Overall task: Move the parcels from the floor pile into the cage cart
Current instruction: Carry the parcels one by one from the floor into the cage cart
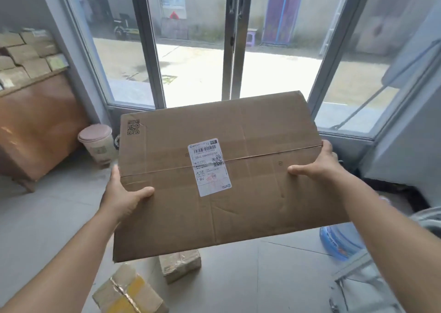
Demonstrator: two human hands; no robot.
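Observation:
A large flat brown cardboard parcel (pixel 250 169) with a white shipping label on top is held up in the air in front of me. My left hand (pixel 124 193) grips its left edge, thumb on top. My right hand (pixel 317 164) grips its right edge, thumb on top as well. Two smaller taped parcels lie on the grey floor below: one (pixel 180 266) just under the big parcel's near edge, another with yellow tape (pixel 128 293) at the bottom left. A grey metal frame (pixel 353 274) shows at the bottom right; whether it is the cage cart I cannot tell.
Glass doors (pixel 191 50) stand straight ahead. A wooden shelf unit (pixel 35 121) with stacked boxes is at the left, a pink lidded bin (pixel 96 143) beside it. A blue water jug (pixel 338 243) lies at the right.

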